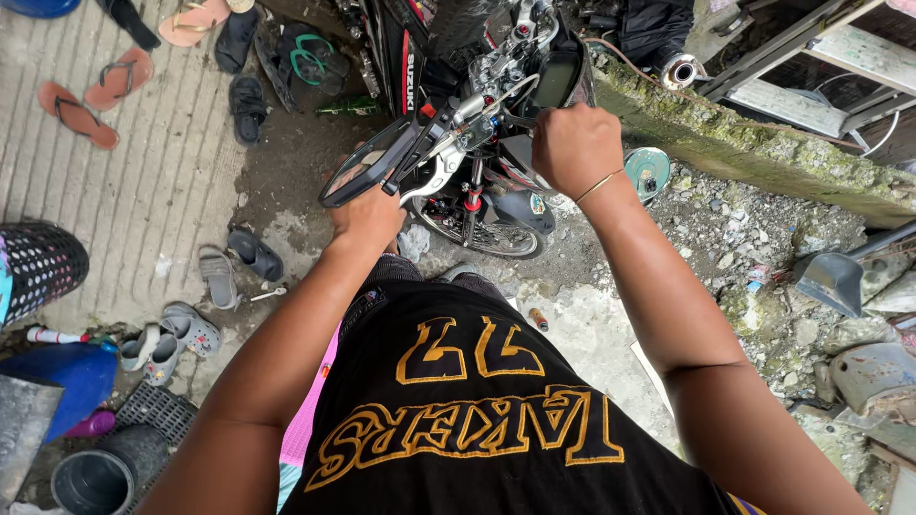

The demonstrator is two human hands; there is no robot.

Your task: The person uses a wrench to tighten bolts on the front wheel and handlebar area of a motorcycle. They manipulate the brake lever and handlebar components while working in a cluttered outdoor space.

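**Q:** Hands status?

**R:** Both on the motorcycle. Left hand wraps the left handlebar grip, just below the mirror; fingers hidden, looks clenched. Right hand is a closed fist on the right grip, thin bracelet at the wrist.

**Q:** Bike position?

**R:** Directly ahead of the person, front wheel on wet concrete, mossy wall just right of it.

**Q:** Containers?

**R:** All well left of the bike. Black perforated basket, contents not visible. Dark round bucket, inside too dim to tell. Blue tub near it. Sandals scattered on paving left of the bike.
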